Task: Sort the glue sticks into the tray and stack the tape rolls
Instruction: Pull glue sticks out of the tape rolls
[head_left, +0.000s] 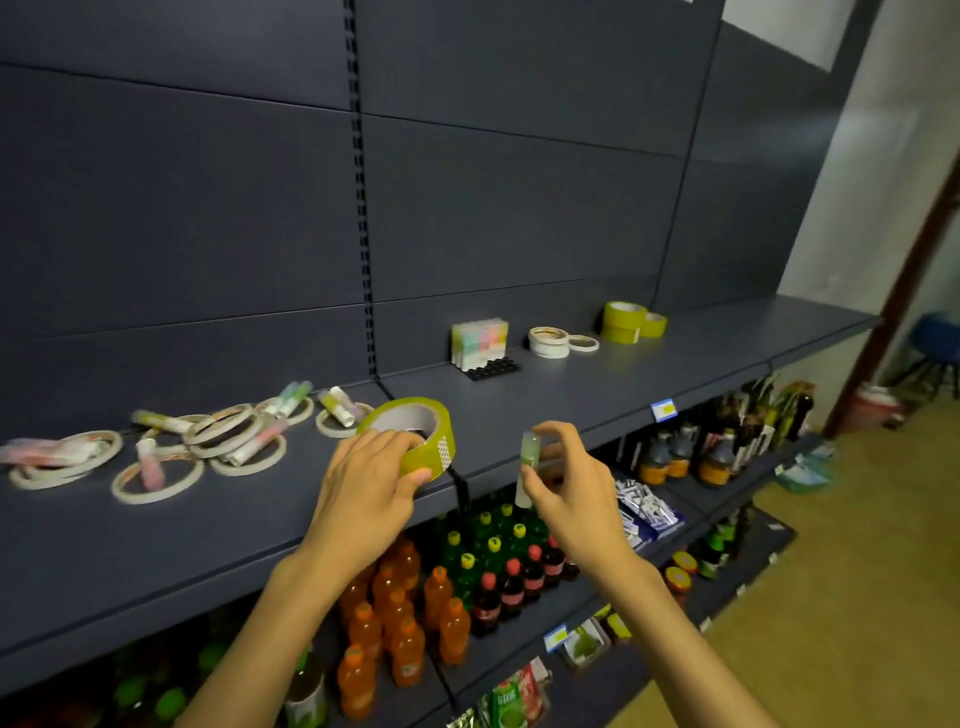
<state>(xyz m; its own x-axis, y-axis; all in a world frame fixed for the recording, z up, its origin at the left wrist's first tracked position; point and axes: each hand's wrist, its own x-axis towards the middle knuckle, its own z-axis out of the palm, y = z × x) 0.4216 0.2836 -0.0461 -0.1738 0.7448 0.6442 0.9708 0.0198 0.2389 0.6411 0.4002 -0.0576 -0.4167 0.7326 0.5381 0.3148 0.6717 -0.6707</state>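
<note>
Dark shelving unit (597, 395). Lower shelves: orange soda bottles (400, 623), green bottles (488, 545), dark cola bottles (514, 582). Blue price tag (664, 410) on shelf edge. Blue stool (935, 343) far right.

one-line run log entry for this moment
left hand: grips yellow tape roll | right hand: pinches green glue stick | both above shelf edge

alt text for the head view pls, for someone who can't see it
At a dark shelf, the left hand grips a yellow tape roll and the right hand pinches a green glue stick.
</note>
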